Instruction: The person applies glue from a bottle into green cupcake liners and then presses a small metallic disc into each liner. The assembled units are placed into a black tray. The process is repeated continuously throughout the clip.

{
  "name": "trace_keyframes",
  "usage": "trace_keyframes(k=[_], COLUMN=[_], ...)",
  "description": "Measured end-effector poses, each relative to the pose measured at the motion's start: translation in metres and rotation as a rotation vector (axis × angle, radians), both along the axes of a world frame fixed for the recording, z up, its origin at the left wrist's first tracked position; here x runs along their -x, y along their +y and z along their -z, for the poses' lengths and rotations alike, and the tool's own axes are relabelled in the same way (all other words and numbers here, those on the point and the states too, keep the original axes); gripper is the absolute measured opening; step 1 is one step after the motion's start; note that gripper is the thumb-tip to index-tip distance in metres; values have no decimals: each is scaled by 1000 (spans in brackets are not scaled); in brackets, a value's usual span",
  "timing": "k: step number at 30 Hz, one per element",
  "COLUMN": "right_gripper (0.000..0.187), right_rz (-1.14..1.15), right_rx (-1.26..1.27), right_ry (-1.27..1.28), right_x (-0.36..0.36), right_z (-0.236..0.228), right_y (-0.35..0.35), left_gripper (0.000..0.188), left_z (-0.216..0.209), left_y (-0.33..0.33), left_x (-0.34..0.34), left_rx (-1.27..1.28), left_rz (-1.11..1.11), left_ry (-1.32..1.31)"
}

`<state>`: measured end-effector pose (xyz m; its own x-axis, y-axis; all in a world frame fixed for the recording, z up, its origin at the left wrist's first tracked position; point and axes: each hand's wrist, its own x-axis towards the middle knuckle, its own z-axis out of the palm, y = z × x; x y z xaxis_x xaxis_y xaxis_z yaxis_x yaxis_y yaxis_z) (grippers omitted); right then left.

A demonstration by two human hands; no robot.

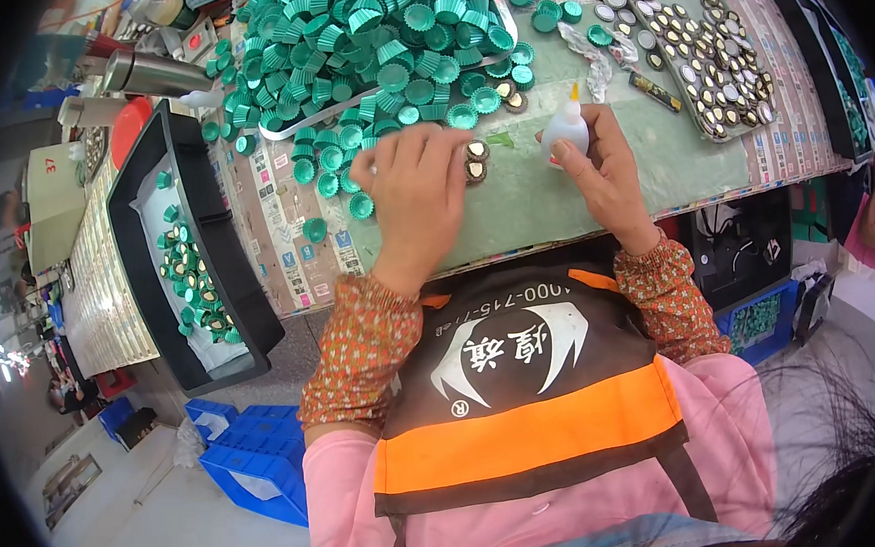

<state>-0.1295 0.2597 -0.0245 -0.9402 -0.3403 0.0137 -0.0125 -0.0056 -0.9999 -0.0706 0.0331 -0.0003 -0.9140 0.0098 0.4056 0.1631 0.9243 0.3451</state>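
My right hand (606,168) is wrapped round a small white squeeze bottle (566,133) with a yellow pointed tip, which stands upright above the green work surface. Bent and close together, the fingers of my left hand (417,189) hang at the edge of the green fluted cups (385,76); whatever they pinch is hidden. Right beside those fingertips lie two small round dark-rimmed pieces (475,161) with pale centres. Slightly farther off, more such pieces (513,98) rest by the heap of cups.
A tray (700,57) of many dark-rimmed round pieces stands at the right. To the left, a black bin (221,257) holds green cups with pale centres. A steel flask (155,74) lies at the far left. Blue crates (258,455) sit on the floor.
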Motion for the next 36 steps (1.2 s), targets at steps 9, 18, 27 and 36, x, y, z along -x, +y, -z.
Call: trace_keyframes(k=[9,18,27,36], right_gripper=[33,40,40,34], right_rz=[5,-120,-145,-202], right_rx=[62,71,115,-58], right_ry=[-137,-385,-546,-183], right_x=[-1,-14,-46,-54], right_z=[-16,-39,-47,-47], right_y=[1,-18,-29,-20], left_gripper=[18,26,43,49], left_z=[0,-19,-4,-1], left_y=[14,14,17,11], left_x=[48,-20,-67,-85], left_rx=[139,-329,-1450,-1855], left_rz=[50,329,244,165], left_ry=[-29,-37,-523,-582])
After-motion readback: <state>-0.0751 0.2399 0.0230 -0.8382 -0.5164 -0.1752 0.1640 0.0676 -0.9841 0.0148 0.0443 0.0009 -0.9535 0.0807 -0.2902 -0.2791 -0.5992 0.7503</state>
